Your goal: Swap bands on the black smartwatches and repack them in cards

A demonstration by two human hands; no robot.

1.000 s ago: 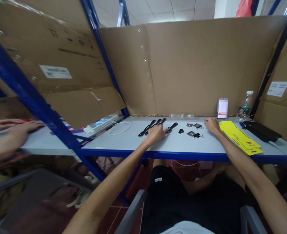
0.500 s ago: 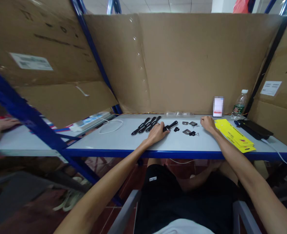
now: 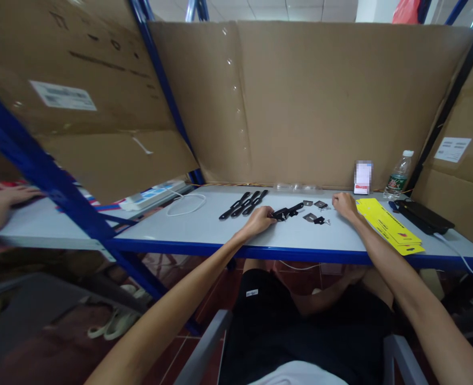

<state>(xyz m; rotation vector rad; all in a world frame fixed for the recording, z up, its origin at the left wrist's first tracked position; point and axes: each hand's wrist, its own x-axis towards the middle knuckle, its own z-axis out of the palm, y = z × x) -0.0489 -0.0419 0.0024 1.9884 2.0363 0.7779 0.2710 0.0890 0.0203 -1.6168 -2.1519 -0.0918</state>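
My left hand (image 3: pixel 260 220) grips the near end of a black plastic handle (image 3: pixel 283 213) that lies low over the table, pointing away to the right. Close against its far half is a small black piece, partly merged with it in view. To the left, several similar black handles (image 3: pixel 244 204) lie side by side at a slant. Just right of the held handle are small metal plates (image 3: pixel 310 217), a black clip-like part (image 3: pixel 319 220) and tiny screws. My right hand (image 3: pixel 344 205) rests on the table with its fingers curled closed; what is inside is hidden.
Yellow printed cards (image 3: pixel 389 227) lie right of my right hand. Beyond are a black case (image 3: pixel 423 215) with a white cable, a water bottle (image 3: pixel 398 175) and a phone (image 3: pixel 363 177). A power strip (image 3: pixel 154 197) sits left. Cardboard walls surround the table (image 3: pixel 188 230); another person's hand (image 3: pixel 14 198) is far left.
My left hand has pushed the black handle slightly right, over the small black piece, and now grips nearer its end. My right hand stays closed in place. The camera view has shifted a little.
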